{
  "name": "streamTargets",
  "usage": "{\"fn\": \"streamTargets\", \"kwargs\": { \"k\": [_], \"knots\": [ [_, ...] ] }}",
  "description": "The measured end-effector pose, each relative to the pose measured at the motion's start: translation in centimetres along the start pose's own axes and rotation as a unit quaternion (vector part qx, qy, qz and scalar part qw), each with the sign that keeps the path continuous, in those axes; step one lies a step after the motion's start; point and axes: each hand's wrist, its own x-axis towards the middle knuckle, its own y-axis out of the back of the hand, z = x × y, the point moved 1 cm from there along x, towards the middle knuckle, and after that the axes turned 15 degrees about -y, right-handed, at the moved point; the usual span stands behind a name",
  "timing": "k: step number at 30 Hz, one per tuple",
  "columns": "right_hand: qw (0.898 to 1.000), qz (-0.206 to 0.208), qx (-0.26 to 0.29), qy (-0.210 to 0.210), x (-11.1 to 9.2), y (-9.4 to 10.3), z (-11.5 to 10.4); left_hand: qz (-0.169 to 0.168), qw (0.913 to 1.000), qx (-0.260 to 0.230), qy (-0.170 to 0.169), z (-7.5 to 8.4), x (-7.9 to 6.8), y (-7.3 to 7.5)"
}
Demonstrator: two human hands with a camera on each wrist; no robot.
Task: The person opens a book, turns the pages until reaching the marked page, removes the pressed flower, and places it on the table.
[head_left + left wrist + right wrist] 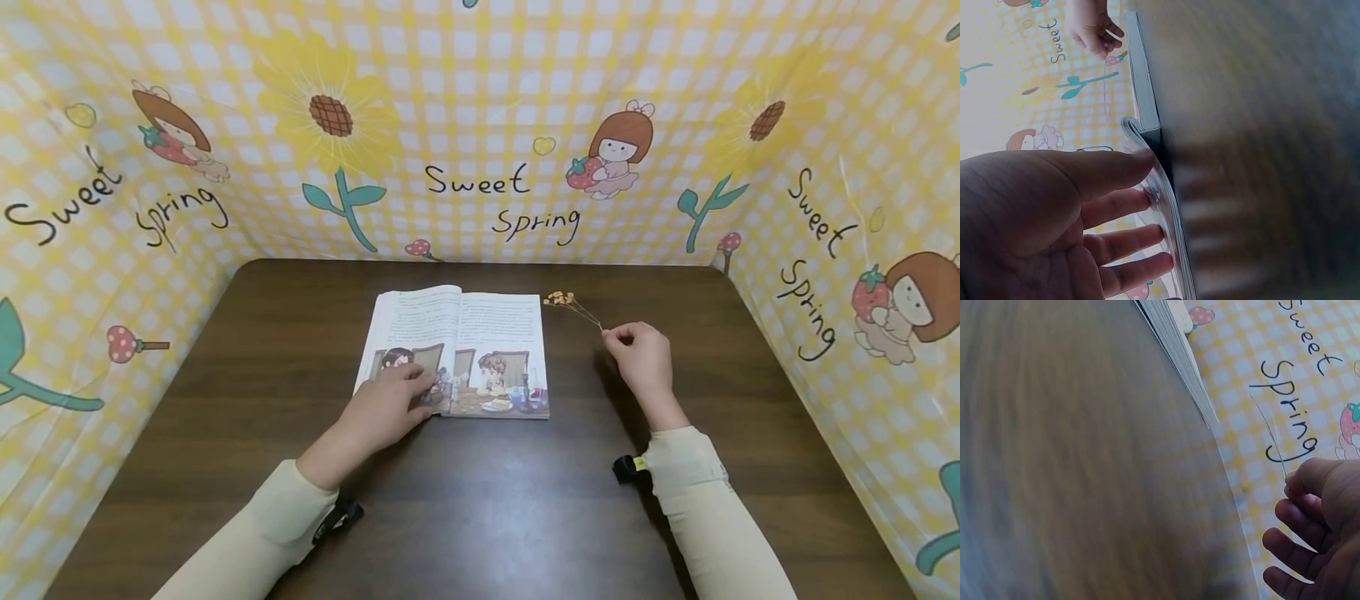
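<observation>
An illustrated book [501, 323] lies open on the dark table, with printed text above and coloured pictures across the lower part of both pages. My left hand [388, 402] rests on the lower left page, covering part of its picture. In the left wrist view, the fingers [1125, 237] extend loosely onto the page and the thumb lies near the spine at the bottom edge. To the right of the book, my right hand [643, 363] pinches the thin stem of a dried flower sprig [559, 298] between thumb and index finger. Its small yellow-orange blossoms point left, close to the book's upper right corner.
The brown wooden table [495, 508] spreads around the book. Yellow checked cloth walls [480, 100] with flower and cartoon prints stand at the back and both sides. Small black devices, one being a wrist camera [626, 469], sit at each cuff.
</observation>
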Motion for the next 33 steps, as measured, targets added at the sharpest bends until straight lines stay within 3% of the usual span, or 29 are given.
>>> {"fn": "streamTargets", "kwargs": {
  "k": [18,33],
  "knots": [
    [0.997,-0.025,-0.056,-0.042,0.8,1.6,3.2,-0.003,1.0000,-0.002,-0.002,0.1,0.2,0.2],
    [0.993,-0.025,-0.109,-0.035,0.7,1.5,3.8,0.002,1.0000,-0.007,0.002,0.1,0.1,0.3]
  ]
}}
